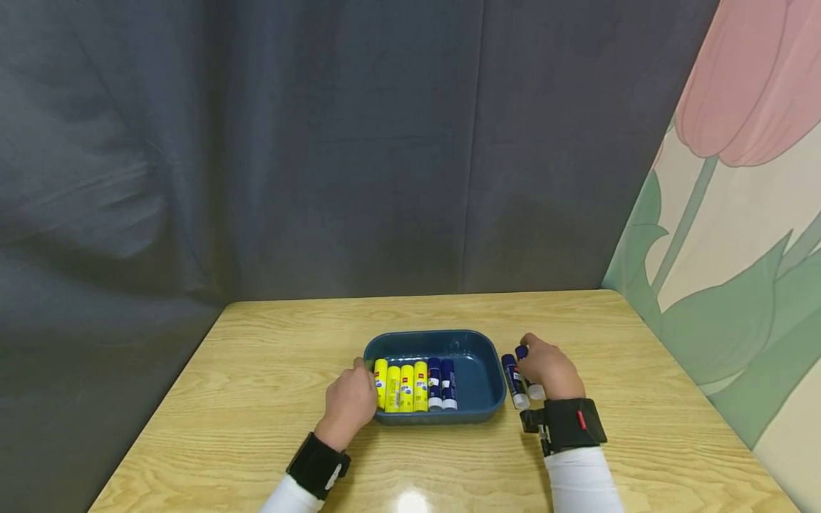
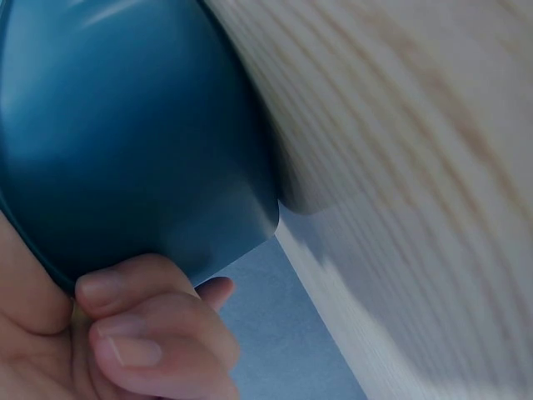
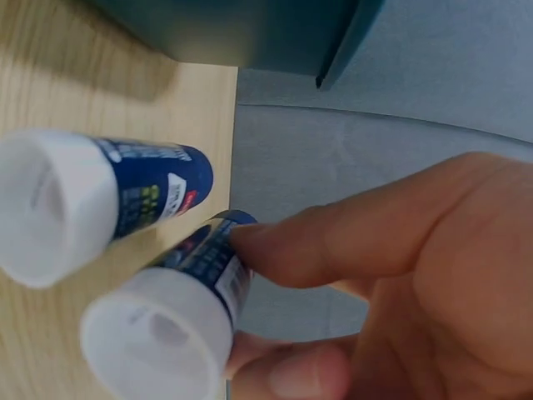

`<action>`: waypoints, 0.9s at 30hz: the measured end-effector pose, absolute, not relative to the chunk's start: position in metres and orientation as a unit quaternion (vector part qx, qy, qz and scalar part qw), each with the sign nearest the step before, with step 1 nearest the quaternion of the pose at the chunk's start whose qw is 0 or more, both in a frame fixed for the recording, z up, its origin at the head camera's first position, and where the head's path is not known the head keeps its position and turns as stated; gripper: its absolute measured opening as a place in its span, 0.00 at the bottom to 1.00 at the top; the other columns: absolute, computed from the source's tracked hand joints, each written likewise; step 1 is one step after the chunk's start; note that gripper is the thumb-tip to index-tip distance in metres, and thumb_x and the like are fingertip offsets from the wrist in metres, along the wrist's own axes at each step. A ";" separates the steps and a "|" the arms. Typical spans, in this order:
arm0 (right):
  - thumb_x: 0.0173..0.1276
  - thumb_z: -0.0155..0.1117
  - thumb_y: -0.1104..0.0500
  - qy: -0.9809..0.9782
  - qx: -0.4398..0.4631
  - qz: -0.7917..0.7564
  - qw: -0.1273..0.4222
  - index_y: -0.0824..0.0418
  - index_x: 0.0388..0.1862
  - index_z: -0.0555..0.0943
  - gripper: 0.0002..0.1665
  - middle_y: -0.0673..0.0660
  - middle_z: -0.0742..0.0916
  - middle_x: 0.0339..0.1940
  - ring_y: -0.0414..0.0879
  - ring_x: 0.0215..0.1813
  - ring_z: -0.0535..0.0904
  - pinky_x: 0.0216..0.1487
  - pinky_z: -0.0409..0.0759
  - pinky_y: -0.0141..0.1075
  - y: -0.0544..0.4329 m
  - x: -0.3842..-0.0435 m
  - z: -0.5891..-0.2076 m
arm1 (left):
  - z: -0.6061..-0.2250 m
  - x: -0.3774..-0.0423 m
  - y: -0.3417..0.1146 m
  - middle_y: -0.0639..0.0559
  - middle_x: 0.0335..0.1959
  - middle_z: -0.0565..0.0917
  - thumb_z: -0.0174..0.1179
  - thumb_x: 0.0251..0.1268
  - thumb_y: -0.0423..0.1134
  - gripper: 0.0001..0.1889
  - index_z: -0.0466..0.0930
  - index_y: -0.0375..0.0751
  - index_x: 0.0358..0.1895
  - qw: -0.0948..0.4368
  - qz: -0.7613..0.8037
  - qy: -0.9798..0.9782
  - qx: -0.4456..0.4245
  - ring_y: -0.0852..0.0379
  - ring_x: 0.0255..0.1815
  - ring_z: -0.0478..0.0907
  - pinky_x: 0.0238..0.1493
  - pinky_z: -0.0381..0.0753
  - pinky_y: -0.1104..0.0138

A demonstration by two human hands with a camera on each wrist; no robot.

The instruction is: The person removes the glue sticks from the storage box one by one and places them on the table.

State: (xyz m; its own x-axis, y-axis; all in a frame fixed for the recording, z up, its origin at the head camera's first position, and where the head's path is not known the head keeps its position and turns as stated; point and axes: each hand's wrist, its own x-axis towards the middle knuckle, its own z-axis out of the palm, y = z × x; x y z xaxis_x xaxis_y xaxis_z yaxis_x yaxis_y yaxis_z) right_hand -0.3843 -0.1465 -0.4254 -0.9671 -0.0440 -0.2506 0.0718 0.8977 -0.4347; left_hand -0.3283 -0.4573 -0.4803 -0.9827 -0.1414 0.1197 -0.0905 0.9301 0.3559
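My left hand [image 1: 351, 399] grips the left side of a dark teal tray [image 1: 477, 377], its fingers curled at the rim in the left wrist view. Side by side in the tray lie several yellow glue sticks [image 1: 407, 388] and two navy blue glue sticks [image 1: 448, 385]. To the right of the tray, my right hand [image 1: 553, 369] pinches a navy glue stick [image 3: 225, 258] with a white base between thumb and fingers. Another navy glue stick [image 1: 513, 381] lies on the table, between the held one and the tray.
A light wooden table [image 1: 288, 342] bears the tray. Behind it hangs a dark grey curtain [image 1: 359, 178], and a wall painted with a tulip [image 1: 737, 92] stands at the right. Each wrist wears a black strap [image 1: 575, 425] with a camera.
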 end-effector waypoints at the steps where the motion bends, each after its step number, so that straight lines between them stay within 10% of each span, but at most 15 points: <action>1: 0.56 0.54 0.61 0.965 0.009 -0.226 0.131 0.64 0.57 0.63 0.28 0.70 0.76 0.43 0.54 0.33 0.74 0.29 0.71 0.46 -0.146 -0.385 -0.426 | -0.481 -0.328 -0.457 0.50 0.13 0.66 0.42 0.64 0.42 0.21 0.63 0.26 0.52 0.072 -0.177 -0.980 0.060 0.58 0.10 0.64 0.10 0.61 0.68; 27: 0.56 0.50 0.63 0.959 0.027 -0.234 0.158 0.63 0.59 0.61 0.29 0.71 0.74 0.46 0.56 0.37 0.72 0.29 0.69 0.47 -0.143 -0.390 -0.438 | -0.479 -0.328 -0.457 0.50 0.14 0.66 0.42 0.64 0.42 0.20 0.64 0.27 0.50 0.069 -0.170 -0.981 0.060 0.58 0.10 0.64 0.10 0.61 0.68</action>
State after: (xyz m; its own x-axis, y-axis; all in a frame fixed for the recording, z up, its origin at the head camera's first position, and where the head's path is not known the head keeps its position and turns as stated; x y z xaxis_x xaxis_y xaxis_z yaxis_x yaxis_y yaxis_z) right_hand -0.3897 -0.1432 -0.4385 -0.9485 -0.0216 -0.3160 0.1263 0.8891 -0.4399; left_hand -0.3283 -0.4574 -0.4786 -0.9832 -0.1417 0.1151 -0.0946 0.9347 0.3425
